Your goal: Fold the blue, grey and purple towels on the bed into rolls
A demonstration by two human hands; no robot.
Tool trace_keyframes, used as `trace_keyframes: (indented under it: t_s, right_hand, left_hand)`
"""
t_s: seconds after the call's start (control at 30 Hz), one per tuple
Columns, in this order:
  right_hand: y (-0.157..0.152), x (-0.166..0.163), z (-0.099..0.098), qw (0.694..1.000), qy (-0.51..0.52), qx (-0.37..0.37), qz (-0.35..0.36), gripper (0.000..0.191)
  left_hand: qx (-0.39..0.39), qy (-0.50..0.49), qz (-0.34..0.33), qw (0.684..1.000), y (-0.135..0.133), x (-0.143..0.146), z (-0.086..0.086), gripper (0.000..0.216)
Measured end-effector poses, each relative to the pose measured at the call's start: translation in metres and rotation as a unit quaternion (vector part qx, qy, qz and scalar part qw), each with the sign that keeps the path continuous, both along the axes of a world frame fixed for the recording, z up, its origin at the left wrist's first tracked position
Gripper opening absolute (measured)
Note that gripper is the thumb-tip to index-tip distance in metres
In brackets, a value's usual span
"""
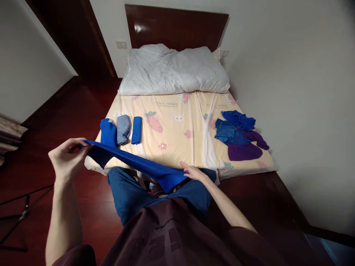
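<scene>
A blue cloth (133, 159) is stretched between my two hands above my lap, its lower edge hanging down. My left hand (69, 155) pinches one end, raised higher at the left. At the lower right, my right hand (195, 173) grips the other end, close to my knee. Behind the cloth on the bed lie a folded blue cloth (108, 132), a rolled grey-blue cloth (123, 129) and a narrow folded blue cloth (137, 130), side by side.
On the bed's right side lies a loose pile of blue and purple cloths (235, 135). A white quilt (174, 70) is bunched before the dark headboard (177, 27). The patterned bedsheet (172, 129) covers the mattress. A black metal stand (23, 214) is on the floor at left.
</scene>
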State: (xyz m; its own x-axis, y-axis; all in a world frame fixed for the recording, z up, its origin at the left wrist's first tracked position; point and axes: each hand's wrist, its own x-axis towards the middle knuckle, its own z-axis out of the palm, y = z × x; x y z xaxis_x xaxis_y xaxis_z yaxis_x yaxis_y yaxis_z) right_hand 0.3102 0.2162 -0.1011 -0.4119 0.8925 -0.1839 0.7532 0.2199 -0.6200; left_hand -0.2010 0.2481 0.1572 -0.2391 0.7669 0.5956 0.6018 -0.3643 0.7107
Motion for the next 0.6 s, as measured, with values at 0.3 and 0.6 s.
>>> trace_keyframes:
  t_s: [0.3,0.6]
  right_hand:
    - [0.03,0.136,0.094,0.96,-0.002,0.167,-0.223,0.021]
    - [0.02,0.206,0.173,0.902,-0.142,0.28,-0.297,0.033]
  left_hand:
    - [-0.19,-0.036,-0.058,0.979,0.052,-0.015,-0.022,0.041]
    - [-0.182,-0.091,-0.159,0.966,0.103,0.022,-0.021,0.073]
